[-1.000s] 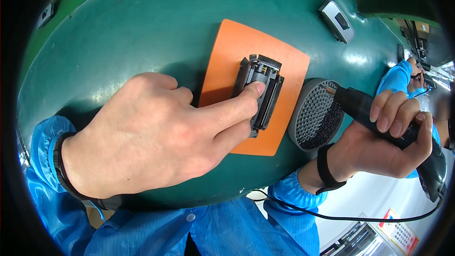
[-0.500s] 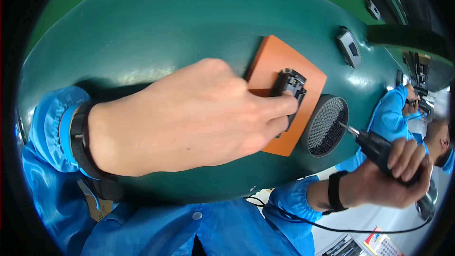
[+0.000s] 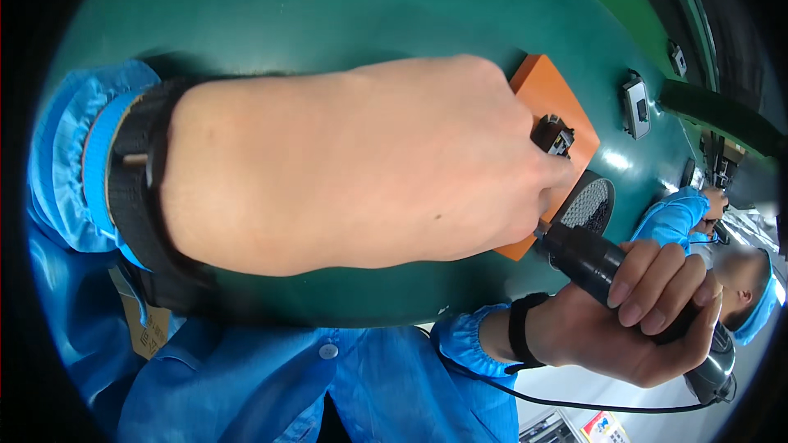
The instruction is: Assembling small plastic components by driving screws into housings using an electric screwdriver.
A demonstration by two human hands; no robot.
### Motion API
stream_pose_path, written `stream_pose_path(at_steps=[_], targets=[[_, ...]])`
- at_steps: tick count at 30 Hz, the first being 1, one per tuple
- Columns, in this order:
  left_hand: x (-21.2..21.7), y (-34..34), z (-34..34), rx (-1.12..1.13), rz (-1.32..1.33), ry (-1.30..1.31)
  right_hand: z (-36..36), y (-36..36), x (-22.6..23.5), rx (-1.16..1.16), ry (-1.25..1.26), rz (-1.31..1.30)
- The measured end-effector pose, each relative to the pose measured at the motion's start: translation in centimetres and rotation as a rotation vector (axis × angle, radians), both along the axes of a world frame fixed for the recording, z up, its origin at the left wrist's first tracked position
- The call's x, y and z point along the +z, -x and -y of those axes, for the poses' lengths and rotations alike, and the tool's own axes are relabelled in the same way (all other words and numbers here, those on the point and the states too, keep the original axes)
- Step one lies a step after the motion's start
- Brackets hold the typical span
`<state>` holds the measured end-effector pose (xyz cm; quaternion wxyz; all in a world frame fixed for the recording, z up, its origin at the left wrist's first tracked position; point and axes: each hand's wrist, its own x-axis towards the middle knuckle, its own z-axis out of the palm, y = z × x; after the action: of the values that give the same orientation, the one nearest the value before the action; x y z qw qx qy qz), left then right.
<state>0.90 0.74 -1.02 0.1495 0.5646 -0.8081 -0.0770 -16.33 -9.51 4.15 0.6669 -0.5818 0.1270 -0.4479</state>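
Observation:
My left hand [image 3: 435, 164] reaches across the table with its fingers bent down onto a small black plastic part [image 3: 554, 136]. That part lies on an orange block [image 3: 548, 82], and the hand hides most of it and the fingertips. In my right hand [image 3: 632, 324] is a black electric screwdriver [image 3: 587, 261], fingers wrapped round its body. The tool's tip points up and left, close beside the left fingers, and its end is hidden. Just right of the block, behind the screwdriver, sits a round grey dish [image 3: 611, 190] with a bumpy inside and small dark pieces.
The green table [image 3: 271, 12] curves away to the right. On it lies a grey-and-black device [image 3: 636, 107], with another [image 3: 678, 58] farther off. A black cable [image 3: 591, 400] trails from the screwdriver past my jacket. A co-worker's blue sleeve [image 3: 673, 215] is at the right.
The screwdriver has moved left, from over the dish to beside my left fingers. My view has shifted, and the left hand now appears larger and covers more of the block.

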Motion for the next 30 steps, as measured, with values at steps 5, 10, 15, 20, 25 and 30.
stream_pose_path(at_steps=[5,10,15,20,25,30], targets=[[-0.3,0.1,0.0,-0.003,0.009,0.009,0.4,-0.3,-0.4,-0.03,0.01,-0.081],[-0.7,1.0,0.7,0.02,0.046,0.031,1.1,0.3,-0.4,-0.005,0.001,-0.064],[-0.7,1.2,1.1,0.043,0.017,0.058,0.6,0.0,-0.5,0.025,0.04,-0.084],[-0.7,0.4,-1.1,0.031,-0.126,0.058,1.1,0.3,-0.5,-0.029,0.229,-0.114],[-1.0,-0.5,-1.9,0.041,-0.229,0.046,0.9,-1.3,-0.7,0.026,0.37,-0.221],[0.0,-0.9,-0.6,0.046,-0.277,0.066,-0.7,-2.3,-0.1,-0.038,0.227,-0.219]])
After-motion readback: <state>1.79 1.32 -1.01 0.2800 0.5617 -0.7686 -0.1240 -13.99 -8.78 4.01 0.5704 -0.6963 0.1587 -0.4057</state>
